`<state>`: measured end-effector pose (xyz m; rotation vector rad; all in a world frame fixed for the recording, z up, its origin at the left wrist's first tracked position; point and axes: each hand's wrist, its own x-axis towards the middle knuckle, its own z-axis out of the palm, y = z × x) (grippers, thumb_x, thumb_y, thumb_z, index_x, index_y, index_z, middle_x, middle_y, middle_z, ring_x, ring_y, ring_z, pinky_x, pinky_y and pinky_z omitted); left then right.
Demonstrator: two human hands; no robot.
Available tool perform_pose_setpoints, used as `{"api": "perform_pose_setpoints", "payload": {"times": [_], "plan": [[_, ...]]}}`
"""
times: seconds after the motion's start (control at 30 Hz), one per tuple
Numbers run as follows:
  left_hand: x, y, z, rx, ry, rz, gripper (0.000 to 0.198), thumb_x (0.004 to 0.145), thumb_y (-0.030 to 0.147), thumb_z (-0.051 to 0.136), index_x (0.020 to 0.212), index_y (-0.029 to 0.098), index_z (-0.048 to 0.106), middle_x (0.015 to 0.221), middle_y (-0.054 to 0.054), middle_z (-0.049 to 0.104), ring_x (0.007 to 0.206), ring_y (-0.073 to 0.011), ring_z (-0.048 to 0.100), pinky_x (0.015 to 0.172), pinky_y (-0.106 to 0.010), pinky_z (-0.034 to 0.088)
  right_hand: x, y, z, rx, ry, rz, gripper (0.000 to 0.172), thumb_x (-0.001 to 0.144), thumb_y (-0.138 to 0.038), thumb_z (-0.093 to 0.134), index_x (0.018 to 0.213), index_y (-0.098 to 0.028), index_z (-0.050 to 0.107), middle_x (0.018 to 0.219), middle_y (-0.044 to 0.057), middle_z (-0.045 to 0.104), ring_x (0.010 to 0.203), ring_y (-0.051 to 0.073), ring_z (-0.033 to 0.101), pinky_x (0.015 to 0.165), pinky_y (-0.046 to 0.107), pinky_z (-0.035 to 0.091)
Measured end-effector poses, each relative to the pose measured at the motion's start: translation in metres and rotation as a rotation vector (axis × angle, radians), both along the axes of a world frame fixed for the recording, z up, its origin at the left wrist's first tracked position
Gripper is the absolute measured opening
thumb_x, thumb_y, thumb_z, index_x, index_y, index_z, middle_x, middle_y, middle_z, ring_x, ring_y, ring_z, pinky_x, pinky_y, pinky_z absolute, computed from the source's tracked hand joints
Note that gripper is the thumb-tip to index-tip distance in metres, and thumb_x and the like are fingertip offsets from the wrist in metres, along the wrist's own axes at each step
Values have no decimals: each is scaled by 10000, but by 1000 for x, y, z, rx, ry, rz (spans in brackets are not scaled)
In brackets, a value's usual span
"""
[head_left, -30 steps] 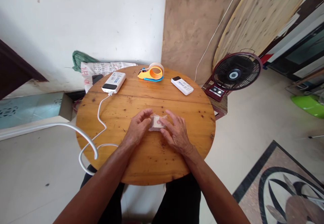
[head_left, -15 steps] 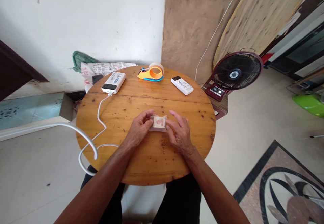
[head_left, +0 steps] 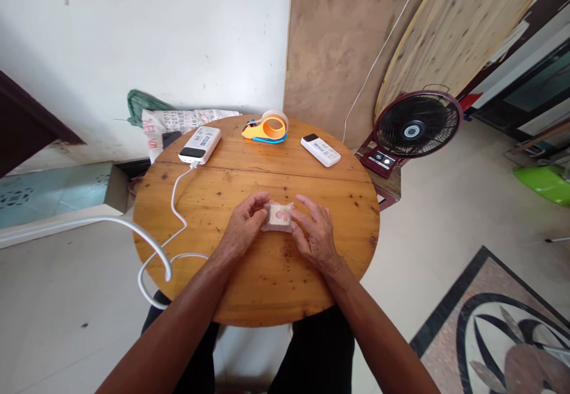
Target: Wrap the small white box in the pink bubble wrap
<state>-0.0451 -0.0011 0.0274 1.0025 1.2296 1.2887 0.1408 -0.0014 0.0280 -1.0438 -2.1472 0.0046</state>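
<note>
A small packet in clear plastic wrap (head_left: 279,215), with a pale label and a reddish picture, lies on the round wooden table (head_left: 249,287) in front of me. My left hand (head_left: 248,218) grips its left end, the thumb on top and the fingers curled behind it. On the other side, my right hand (head_left: 316,232) has its fingers apart, with the index finger and thumb at the packet's right edge. Whether those fingertips press on the wrap is hard to make out.
Towards the table's back stand a white power bank (head_left: 200,145) with a white cable (head_left: 178,204), an orange tape dispenser (head_left: 266,128) and a second white power bank (head_left: 320,150). A dark red fan (head_left: 414,126) is at the right, beyond the table's edge.
The packet and both hands have shifted very slightly to the left. Everything else on the table stays where it was.
</note>
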Motion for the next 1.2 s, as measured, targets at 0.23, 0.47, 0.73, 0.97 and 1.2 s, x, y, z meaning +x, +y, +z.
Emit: {"api": "perform_pose_setpoints", "payload": {"times": [0.23,0.47,0.73,0.97,1.2], "plan": [[0,0,0,-3,11,-8,427,687,328,613,1065,132,584,1074,-88,670,972,-208,631,893,-357,486,0,-1,0,-22,-7,4,272,878,-217,519,1119,-249,642,1361,93,514,1214,243,508,951,409,411],[0,-1,2,1,-24,-12,428,680,309,616,1067,131,583,1064,-79,674,945,-199,619,855,-334,486,0,0,-1,-20,-32,12,271,880,-232,526,1131,-228,628,1376,116,501,1207,252,505,946,425,402],[1,0,3,-2,-77,-10,447,667,307,659,1071,133,577,1022,-55,661,892,-171,606,792,-290,480,-1,0,2,-25,-19,33,253,879,-235,533,1115,-211,620,1365,127,514,1199,258,509,946,428,398],[2,0,0,4,-80,-37,492,655,320,703,1086,124,568,1013,-54,651,894,-171,608,804,-295,486,0,0,1,-29,41,4,239,882,-218,520,1108,-210,599,1343,122,534,1185,255,529,944,420,406],[3,3,-6,14,-28,-67,567,668,342,700,1162,114,541,1068,-87,639,886,-186,619,794,-321,499,0,4,-2,-151,183,-49,259,893,-217,492,1139,-218,573,1316,108,548,1225,243,502,1011,428,389]]}}
